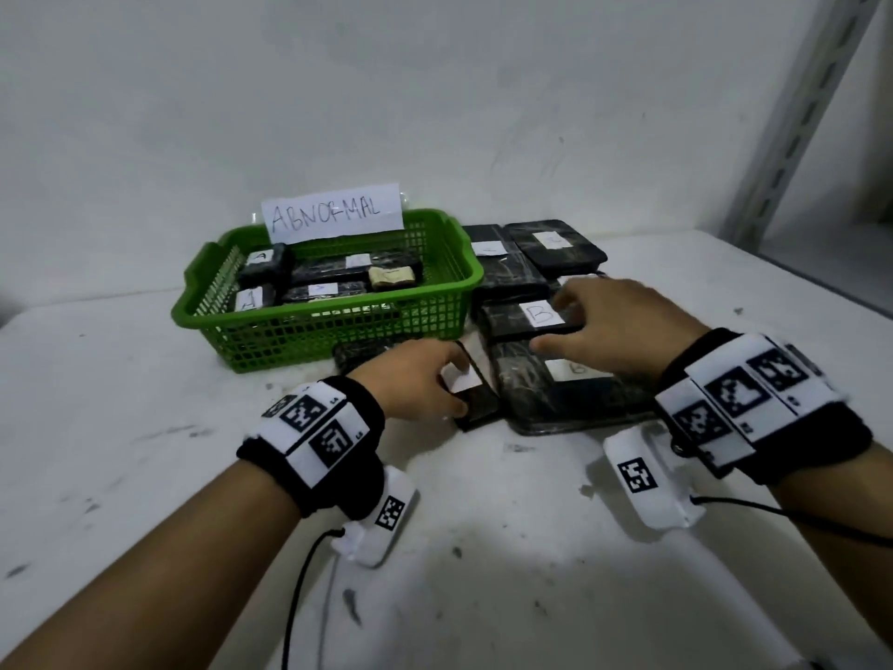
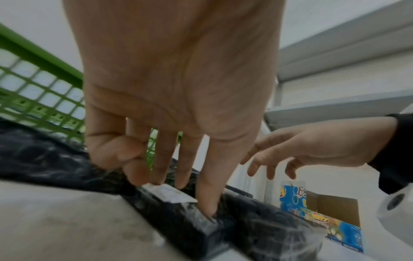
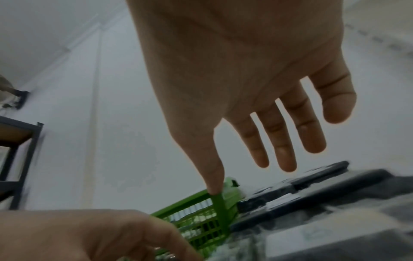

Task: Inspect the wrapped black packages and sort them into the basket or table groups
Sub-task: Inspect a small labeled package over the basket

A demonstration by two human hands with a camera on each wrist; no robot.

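The small black package (image 1: 471, 394) with a white label lay on the table (image 1: 145, 427) just in front of the green basket (image 1: 328, 326), off the basket's near right corner, its long axis running from the basket toward the person. The left hand (image 1: 418, 379) was on it from the left: in the left wrist view the fingers (image 2: 208, 185) reached down across the top, their tips curling over the far long edge, so the package sat directly under them. Whether the thumb had closed on the opposite side could not be told.

Right of the basket lay the table group, flat black packages in overlapping rows, the nearer one marked B (image 1: 529, 319). The right hand (image 1: 623, 326) hovered over that group with fingers spread and holding nothing, clear of the packages beneath.

The left hand was plainly the nearer to the small package, and the basket, marked ABNORMAL (image 1: 333, 212), stood just behind it; I judged that a short lift away from the person would reach the basket, while the table group meant crossing to the right.
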